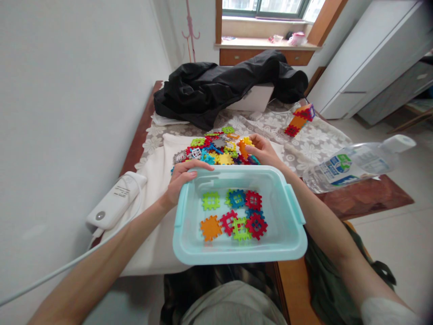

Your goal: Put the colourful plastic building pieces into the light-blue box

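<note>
1. while the right hand reached past the far rim of the tub, its fingers were pinched around an orange tile at the near edge of the pile, lifting it clear of the others.
2. the left hand was clamped on the far left corner of the pale blue tub, thumb along the rim and fingers curled over it, which seemed to steady the tub against the table edge.
3. inside the tub lay several tiles, green, blue, red and orange, flat on the bottom and touching one another.
4. just beyond the tub, the heap of mixed tiles sat on a white cloth, near both hands.
5. further out, a small built block of tiles stood on the lace cover, a clear bottle lay on its side at the right, a white power unit rested at the left, and a black jacket was bunched at the far end.
</note>
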Demonstrator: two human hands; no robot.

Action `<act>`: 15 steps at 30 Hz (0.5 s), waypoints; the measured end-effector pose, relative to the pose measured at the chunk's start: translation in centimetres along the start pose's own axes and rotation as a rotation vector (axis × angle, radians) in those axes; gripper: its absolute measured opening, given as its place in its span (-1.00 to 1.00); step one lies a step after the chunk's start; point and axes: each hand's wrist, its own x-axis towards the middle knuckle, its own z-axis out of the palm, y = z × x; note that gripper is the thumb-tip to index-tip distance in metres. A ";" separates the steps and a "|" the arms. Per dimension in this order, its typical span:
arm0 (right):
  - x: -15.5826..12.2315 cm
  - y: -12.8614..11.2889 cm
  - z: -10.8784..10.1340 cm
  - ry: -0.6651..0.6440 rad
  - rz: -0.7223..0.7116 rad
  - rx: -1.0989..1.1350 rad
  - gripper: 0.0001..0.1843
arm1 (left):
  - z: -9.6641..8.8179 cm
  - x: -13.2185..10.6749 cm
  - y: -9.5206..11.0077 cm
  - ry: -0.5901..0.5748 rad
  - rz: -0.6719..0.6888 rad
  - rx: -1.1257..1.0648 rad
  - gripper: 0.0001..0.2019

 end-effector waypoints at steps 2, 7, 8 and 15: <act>-0.2 -0.7 0.1 0.006 0.054 0.191 -0.29 | 0.0 0.0 0.1 0.003 -0.005 0.010 -0.67; -1.2 -2.8 -0.6 0.004 0.061 0.345 -0.14 | 0.0 -0.1 0.1 -0.004 -0.005 0.017 -0.69; -1.4 -3.1 -0.8 -0.014 0.037 0.332 -0.12 | 0.0 -0.2 0.1 -0.007 0.002 0.016 -0.69; -2.6 -4.1 -1.4 -0.467 -0.076 0.317 -0.04 | 0.0 -0.1 0.1 -0.009 0.011 0.011 -0.69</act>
